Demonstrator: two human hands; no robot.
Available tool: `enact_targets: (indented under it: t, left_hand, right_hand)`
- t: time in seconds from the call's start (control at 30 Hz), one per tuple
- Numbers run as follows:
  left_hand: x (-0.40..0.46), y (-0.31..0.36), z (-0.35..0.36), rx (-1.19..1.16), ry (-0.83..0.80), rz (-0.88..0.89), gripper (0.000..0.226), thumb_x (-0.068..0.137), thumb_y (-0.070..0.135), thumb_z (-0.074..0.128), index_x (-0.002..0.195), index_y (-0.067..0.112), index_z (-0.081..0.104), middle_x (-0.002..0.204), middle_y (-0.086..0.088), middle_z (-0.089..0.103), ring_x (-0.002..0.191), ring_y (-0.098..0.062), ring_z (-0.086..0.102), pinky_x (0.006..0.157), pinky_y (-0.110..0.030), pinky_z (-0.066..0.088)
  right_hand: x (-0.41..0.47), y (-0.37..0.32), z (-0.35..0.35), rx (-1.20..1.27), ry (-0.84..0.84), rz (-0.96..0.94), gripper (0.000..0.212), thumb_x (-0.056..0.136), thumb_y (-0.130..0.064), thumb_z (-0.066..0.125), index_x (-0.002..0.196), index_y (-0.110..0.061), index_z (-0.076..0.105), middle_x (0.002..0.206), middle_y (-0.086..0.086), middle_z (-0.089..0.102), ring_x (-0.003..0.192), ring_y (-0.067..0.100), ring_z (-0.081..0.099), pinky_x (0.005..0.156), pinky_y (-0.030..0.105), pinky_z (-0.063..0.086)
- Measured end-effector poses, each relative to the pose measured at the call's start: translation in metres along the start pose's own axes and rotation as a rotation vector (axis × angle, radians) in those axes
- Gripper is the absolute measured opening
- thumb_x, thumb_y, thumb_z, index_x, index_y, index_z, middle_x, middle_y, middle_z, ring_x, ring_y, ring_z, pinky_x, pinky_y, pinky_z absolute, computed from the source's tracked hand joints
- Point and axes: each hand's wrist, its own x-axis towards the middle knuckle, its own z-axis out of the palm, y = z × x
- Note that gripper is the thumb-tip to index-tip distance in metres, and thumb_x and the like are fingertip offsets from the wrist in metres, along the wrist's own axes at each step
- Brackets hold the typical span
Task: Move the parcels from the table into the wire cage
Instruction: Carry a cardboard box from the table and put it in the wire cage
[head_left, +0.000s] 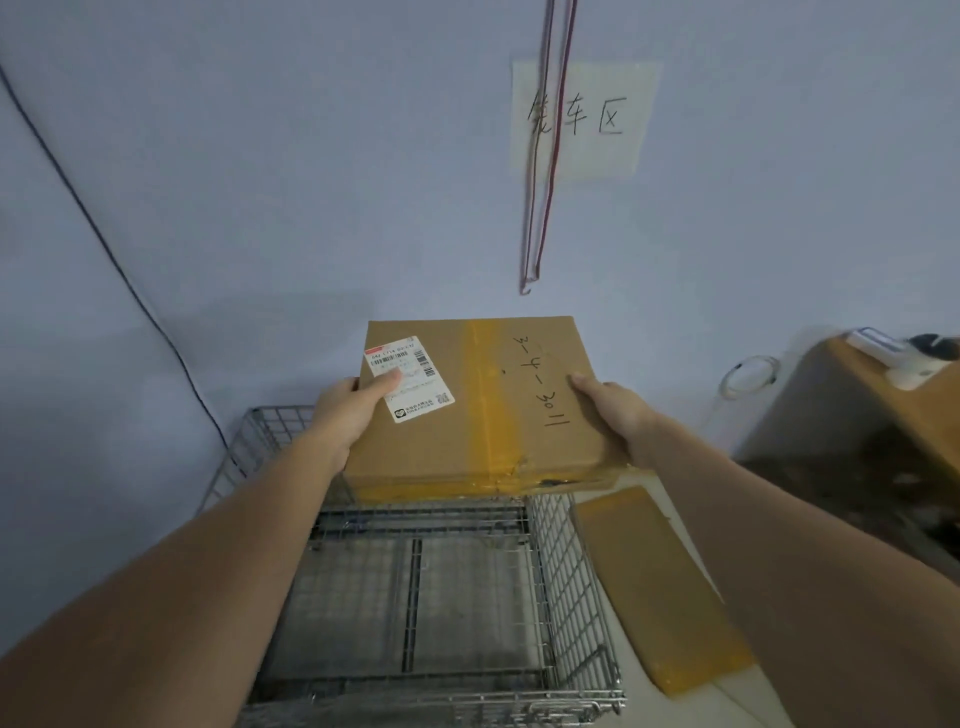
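I hold a brown cardboard parcel (483, 405) above the wire cage (566, 587), over its far end. It carries a white shipping label, a yellow tape strip and handwritten numbers. My left hand (348, 415) grips its left side with the thumb on the label. My right hand (615, 415) grips its right side with the thumb on top. The cage's mesh floor shows below the parcel with nothing on it.
A flat piece of cardboard with yellow tape (660, 587) lies on the floor right of the cage. A wooden table (883, 415) with a white device stands at the right. A paper sign (582, 119) and hanging cords (540, 208) are on the wall ahead.
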Motion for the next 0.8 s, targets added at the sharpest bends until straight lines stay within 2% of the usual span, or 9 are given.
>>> enact_targets:
  t: [0.1, 0.23, 0.33, 0.43, 0.53, 0.57, 0.67, 0.73, 0.8]
  left_hand:
    - [0.060, -0.042, 0.021, 0.048, 0.012, -0.055, 0.036, 0.093, 0.053, 0.070, 0.113, 0.022, 0.072, 0.102, -0.001, 0.078, 0.096, -0.025, 0.073, 0.089, -0.044, 0.057]
    - [0.122, -0.116, 0.045, 0.133, 0.026, -0.117, 0.032, 0.097, 0.049, 0.068, 0.115, 0.023, 0.071, 0.101, 0.001, 0.076, 0.094, -0.022, 0.071, 0.080, -0.037, 0.055]
    - [0.164, -0.179, 0.059, 0.214, 0.031, -0.175, 0.035, 0.099, 0.046, 0.066, 0.124, 0.021, 0.071, 0.110, -0.003, 0.076, 0.102, -0.026, 0.071, 0.089, -0.039, 0.054]
    - [0.209, -0.244, 0.074, 0.282, 0.060, -0.220, 0.033, 0.101, 0.045, 0.063, 0.124, 0.022, 0.069, 0.108, -0.002, 0.075, 0.093, -0.020, 0.069, 0.077, -0.033, 0.050]
    - [0.258, -0.316, 0.089, 0.301, 0.065, -0.286, 0.028, 0.103, 0.033, 0.062, 0.129, 0.023, 0.062, 0.113, 0.003, 0.069, 0.082, -0.009, 0.062, 0.067, -0.026, 0.046]
    - [0.273, -0.340, 0.095, 0.289, 0.059, -0.330, 0.027, 0.103, 0.026, 0.062, 0.130, 0.021, 0.058, 0.115, 0.002, 0.066, 0.084, -0.012, 0.062, 0.070, -0.027, 0.046]
    - [0.319, -0.417, 0.111, 0.237, 0.012, -0.470, 0.049, 0.099, 0.015, 0.065, 0.144, 0.009, 0.050, 0.124, -0.007, 0.069, 0.101, -0.023, 0.068, 0.087, -0.041, 0.052]
    - [0.346, -0.462, 0.123, 0.227, 0.005, -0.522, 0.047, 0.100, 0.013, 0.064, 0.143, 0.009, 0.047, 0.126, -0.010, 0.068, 0.102, -0.024, 0.067, 0.084, -0.040, 0.053]
    - [0.366, -0.498, 0.135, 0.221, 0.014, -0.543, 0.036, 0.101, 0.012, 0.063, 0.134, 0.009, 0.048, 0.126, -0.007, 0.065, 0.100, -0.022, 0.064, 0.079, -0.035, 0.050]
  right_hand:
    - [0.066, 0.031, 0.022, -0.046, 0.017, 0.048, 0.057, 0.100, -0.059, 0.055, 0.132, -0.012, 0.061, 0.122, 0.009, 0.069, 0.106, 0.029, 0.066, 0.093, 0.040, 0.052]
    - [0.136, 0.097, 0.055, -0.163, -0.018, 0.207, 0.069, 0.100, -0.065, 0.049, 0.144, -0.013, 0.055, 0.140, 0.010, 0.061, 0.122, 0.033, 0.059, 0.111, 0.046, 0.045]
    - [0.177, 0.150, 0.087, -0.255, -0.064, 0.278, 0.081, 0.096, -0.067, 0.055, 0.155, -0.013, 0.039, 0.148, 0.012, 0.054, 0.130, 0.034, 0.055, 0.114, 0.047, 0.043]
    - [0.220, 0.201, 0.122, -0.260, -0.028, 0.311, 0.081, 0.101, -0.052, 0.059, 0.160, -0.011, 0.019, 0.155, 0.016, 0.043, 0.139, 0.037, 0.047, 0.113, 0.045, 0.039]
    - [0.266, 0.263, 0.155, -0.270, -0.026, 0.358, 0.079, 0.102, -0.046, 0.061, 0.157, -0.010, 0.018, 0.153, 0.018, 0.044, 0.138, 0.038, 0.048, 0.115, 0.049, 0.040]
    - [0.283, 0.286, 0.165, -0.271, -0.022, 0.372, 0.078, 0.101, -0.046, 0.061, 0.156, -0.010, 0.019, 0.153, 0.018, 0.045, 0.138, 0.038, 0.048, 0.116, 0.051, 0.041]
    - [0.334, 0.350, 0.191, -0.297, 0.030, 0.400, 0.075, 0.102, -0.044, 0.061, 0.156, -0.008, 0.024, 0.154, 0.018, 0.039, 0.136, 0.040, 0.048, 0.111, 0.050, 0.045]
    - [0.364, 0.386, 0.207, -0.342, 0.060, 0.414, 0.078, 0.101, -0.048, 0.059, 0.159, -0.009, 0.023, 0.155, 0.017, 0.033, 0.136, 0.042, 0.047, 0.109, 0.051, 0.048]
    - [0.394, 0.423, 0.220, -0.391, 0.058, 0.401, 0.084, 0.098, -0.055, 0.060, 0.160, -0.011, 0.025, 0.154, 0.017, 0.036, 0.136, 0.042, 0.048, 0.110, 0.054, 0.047]
